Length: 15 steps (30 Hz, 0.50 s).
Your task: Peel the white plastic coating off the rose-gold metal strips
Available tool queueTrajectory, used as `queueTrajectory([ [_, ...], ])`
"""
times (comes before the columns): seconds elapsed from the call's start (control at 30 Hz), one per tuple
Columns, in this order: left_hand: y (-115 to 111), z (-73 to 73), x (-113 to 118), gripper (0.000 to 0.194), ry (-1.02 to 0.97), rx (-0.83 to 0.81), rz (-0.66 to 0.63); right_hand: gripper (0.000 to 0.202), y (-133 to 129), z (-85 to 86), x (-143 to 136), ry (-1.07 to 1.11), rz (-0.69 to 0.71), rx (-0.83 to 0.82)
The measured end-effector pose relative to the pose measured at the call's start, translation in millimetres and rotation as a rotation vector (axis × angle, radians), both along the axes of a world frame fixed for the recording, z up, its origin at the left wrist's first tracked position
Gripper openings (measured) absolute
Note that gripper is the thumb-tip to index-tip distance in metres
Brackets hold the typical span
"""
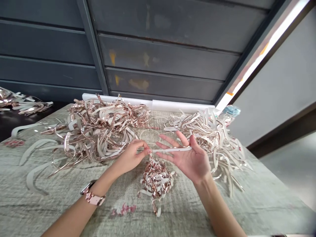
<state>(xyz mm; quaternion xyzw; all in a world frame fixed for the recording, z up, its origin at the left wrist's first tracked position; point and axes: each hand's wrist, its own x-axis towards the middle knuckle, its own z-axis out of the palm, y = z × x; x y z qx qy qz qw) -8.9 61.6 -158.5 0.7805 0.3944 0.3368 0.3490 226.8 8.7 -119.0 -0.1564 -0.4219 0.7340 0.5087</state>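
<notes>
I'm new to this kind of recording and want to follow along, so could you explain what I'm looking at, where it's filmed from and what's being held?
There's no machine here, just a person's two bare hands. The single picture comes from a camera on their head, looking forward and down at a table. The left hand, with a watch on its wrist, pinches one end of a pale strip. The strip stretches across to the open right hand. Below them lies a crinkled pink-and-white bundle. Loose shiny strips lie in a left pile and a right pile.
</notes>
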Motion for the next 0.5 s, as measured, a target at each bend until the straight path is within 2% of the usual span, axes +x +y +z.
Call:
queueTrajectory([
  [0.17,-5,6.0,-2,0.033,-0.069,-0.148,-0.049,0.054,5,-1.0,5,-0.073,-0.07,-0.003],
  [0.3,-11,9.6,-2,0.065,-0.467,-0.411,-0.228,0.055,8,-4.7,2,-0.141,-0.159,-0.057],
  [0.37,-15,9.1,1,0.075,-0.579,-0.415,-0.223,0.054,8,-6.9,-1,-0.131,-0.199,-0.085],
  [0.5,-28,11.0,12,0.059,-0.36,-0.29,-0.195,0.053,5,-10.1,-11,-0.11,-0.239,-0.114],
])
